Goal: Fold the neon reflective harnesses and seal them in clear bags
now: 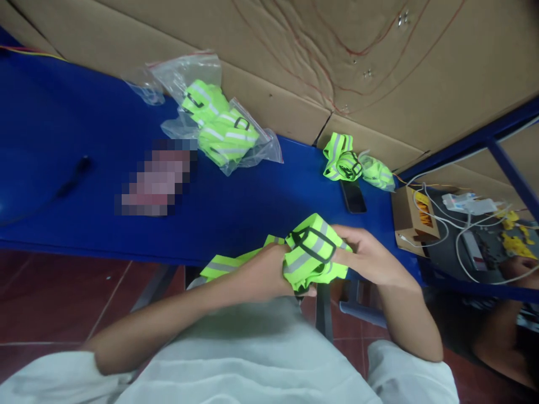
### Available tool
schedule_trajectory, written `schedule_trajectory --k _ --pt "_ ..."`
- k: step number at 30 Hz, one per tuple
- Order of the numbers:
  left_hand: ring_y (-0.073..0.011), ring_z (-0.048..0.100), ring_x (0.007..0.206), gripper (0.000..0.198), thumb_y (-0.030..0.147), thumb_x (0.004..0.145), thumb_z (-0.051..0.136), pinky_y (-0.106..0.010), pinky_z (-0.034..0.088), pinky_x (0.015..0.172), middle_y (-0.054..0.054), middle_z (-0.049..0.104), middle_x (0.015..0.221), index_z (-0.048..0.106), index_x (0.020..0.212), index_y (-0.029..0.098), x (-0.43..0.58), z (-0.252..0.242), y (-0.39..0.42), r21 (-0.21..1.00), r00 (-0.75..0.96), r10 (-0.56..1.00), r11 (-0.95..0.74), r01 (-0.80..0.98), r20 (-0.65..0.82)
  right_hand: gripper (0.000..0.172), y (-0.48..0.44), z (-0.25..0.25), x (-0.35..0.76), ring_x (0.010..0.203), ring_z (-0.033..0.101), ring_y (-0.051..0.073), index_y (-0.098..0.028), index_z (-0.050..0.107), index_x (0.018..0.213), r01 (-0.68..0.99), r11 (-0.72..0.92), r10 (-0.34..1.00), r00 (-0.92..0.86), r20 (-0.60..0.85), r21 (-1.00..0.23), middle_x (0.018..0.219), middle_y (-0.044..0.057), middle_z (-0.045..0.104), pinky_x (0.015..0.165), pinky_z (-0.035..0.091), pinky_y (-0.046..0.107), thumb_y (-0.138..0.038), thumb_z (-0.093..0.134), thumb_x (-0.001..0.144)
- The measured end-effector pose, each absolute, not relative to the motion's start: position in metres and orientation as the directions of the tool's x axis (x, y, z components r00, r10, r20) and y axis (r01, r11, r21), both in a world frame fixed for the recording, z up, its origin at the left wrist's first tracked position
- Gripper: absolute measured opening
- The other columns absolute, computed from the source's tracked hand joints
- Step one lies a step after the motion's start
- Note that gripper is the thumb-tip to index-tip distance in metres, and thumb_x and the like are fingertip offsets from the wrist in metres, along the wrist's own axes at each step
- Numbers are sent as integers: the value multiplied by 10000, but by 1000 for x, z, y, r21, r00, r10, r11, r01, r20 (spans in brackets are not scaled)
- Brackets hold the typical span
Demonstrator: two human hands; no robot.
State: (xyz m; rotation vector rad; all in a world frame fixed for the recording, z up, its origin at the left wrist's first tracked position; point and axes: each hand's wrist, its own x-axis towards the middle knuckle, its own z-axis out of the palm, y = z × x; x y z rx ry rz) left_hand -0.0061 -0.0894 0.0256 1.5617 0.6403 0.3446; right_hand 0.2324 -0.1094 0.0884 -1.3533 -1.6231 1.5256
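Note:
A neon-yellow reflective strap (pixel 314 252) with grey stripes and a black buckle is bunched up between my two hands, just off the table's front edge. My left hand (pixel 273 266) is closed on its left side, with the fingers mostly hidden behind the folds. Gripping the right side is my right hand (pixel 360 252), its thumb in front and fingers behind. A loose length of the same neon webbing (pixel 236 262) trails to the left behind my left forearm.
On the blue table (pixel 261 196) lie clear bags of neon straps (pixel 227 134), a rolled strap (pixel 343 160), a smaller bagged strap (pixel 378 172), a phone (pixel 354 196) and a black cable (pixel 71 182). At right are a cardboard box (pixel 415 216), white cables and another person's hand (pixel 520 269).

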Motion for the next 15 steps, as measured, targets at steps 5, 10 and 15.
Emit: schedule_trajectory --k 5,10,15 --pt "-350 581 1365 1096 579 603 972 -433 448 1168 -78 612 1506 487 1548 311 -22 27 -93 985 838 518 101 141 -173 218 -123 117 228 906 698 163 -233 726 1187 690 266 964 -180 196 -673 1092 39 761 822 554 251 -306 696 983" --pt "-372 338 1571 1201 820 768 717 -445 341 1266 -142 342 1703 198 1690 251 -47 42 -76 971 964 233 225 78 -131 251 -127 131 226 1075 716 243 -280 720 1243 657 368 930 -277 243 -659 1189 60 753 916 585 345 -279 666 997" --pt "-332 369 1558 1201 460 639 983 -445 314 1294 -103 429 1652 338 1638 290 -43 89 -42 998 894 447 -15 60 -47 417 -130 166 222 1195 682 287 -425 691 1346 688 465 883 -312 352 -557 1275 2 735 1072 552 455 -235 687 975"
